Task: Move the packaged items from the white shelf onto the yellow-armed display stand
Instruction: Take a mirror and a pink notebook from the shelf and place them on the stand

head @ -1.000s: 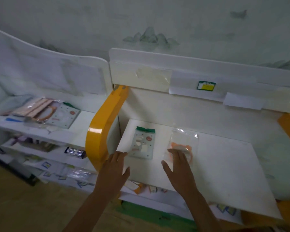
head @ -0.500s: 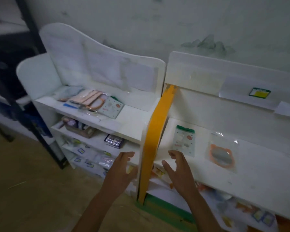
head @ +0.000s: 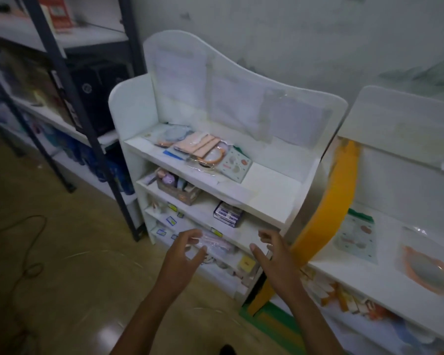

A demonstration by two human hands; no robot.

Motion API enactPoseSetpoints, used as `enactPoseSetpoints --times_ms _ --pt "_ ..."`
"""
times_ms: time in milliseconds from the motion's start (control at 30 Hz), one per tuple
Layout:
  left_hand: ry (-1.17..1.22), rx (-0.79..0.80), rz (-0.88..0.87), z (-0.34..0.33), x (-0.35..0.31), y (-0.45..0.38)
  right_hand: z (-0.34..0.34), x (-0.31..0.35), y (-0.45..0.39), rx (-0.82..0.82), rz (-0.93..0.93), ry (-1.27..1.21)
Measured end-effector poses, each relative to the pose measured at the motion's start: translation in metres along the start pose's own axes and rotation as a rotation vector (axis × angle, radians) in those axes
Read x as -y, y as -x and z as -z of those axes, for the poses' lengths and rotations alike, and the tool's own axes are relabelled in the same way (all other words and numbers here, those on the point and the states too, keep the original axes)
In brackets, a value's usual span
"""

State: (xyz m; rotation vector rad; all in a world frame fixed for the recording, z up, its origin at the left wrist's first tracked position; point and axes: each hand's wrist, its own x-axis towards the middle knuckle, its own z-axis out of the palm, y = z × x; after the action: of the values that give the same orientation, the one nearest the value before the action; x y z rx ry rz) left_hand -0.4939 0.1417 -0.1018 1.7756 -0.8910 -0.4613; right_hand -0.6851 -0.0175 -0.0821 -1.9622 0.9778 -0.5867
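Head cam: packaged items [head: 205,155] piled on white shelf [head: 272,198] top, long axes running far-left to near-right. My left hand [head: 183,254] and right hand [head: 273,254] both loosely curled, holding nothing, near lower shelves.

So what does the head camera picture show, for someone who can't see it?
Two empty hands, left hand and right hand, reach toward a white shelf whose top holds a pile of packaged items. Two packets lie on the yellow-armed stand at right.
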Motion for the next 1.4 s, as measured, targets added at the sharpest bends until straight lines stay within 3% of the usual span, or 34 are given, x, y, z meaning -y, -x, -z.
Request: enactPoseSetpoints --times_ms 533,833,1400 --pt "-0.076 -0.122 0.051 0.078 0.03 -0.141 -0.082 0.059 -0.179 0.101 0.111 -0.083" --pt "-0.062 -0.119 0.063 0.11 0.05 -0.217 -0.119 0.069 -0.248 0.124 0.069 -0.077" --pt "-0.146 0.23 -0.097 0.165 0.106 -0.444 -0.192 0.118 -0.361 -0.212 -0.169 0.07"
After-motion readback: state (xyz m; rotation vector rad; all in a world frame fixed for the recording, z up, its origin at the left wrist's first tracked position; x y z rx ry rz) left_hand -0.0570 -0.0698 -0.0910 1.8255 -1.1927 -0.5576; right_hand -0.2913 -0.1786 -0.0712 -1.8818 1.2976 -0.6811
